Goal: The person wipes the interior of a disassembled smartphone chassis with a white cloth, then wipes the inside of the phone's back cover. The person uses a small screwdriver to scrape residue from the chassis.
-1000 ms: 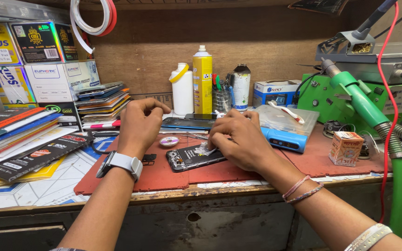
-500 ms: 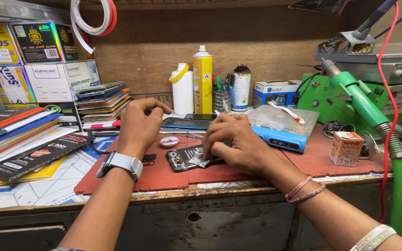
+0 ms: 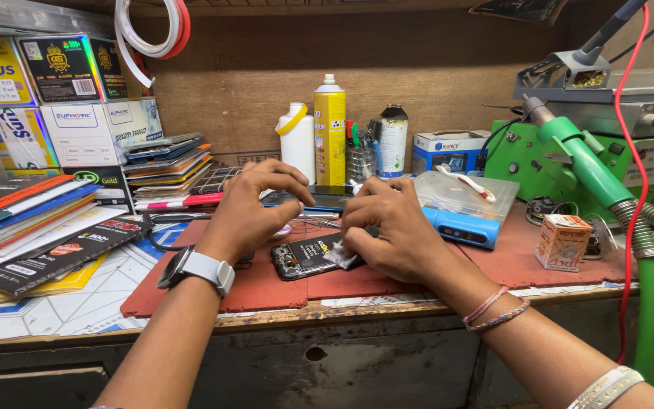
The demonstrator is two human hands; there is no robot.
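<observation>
both hands on the opened phone (image 3: 306, 256) — right hand (image 3: 387, 227) pinching a white wipe (image 3: 340, 256), left hand (image 3: 255, 208) curled, empty.

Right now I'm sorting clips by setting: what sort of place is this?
Probably a phone repair bench: an opened phone under the right hand, stacked phone screens, and a green hot-air station alongside.

Your right hand (image 3: 391, 227) covers the opened phone's (image 3: 306, 257) right end; what its fingertips pinch stays unclear. Your left hand (image 3: 255, 204) hides part of the dark screen panel (image 3: 327, 198). Green hose (image 3: 649, 318) cut off below.
</observation>
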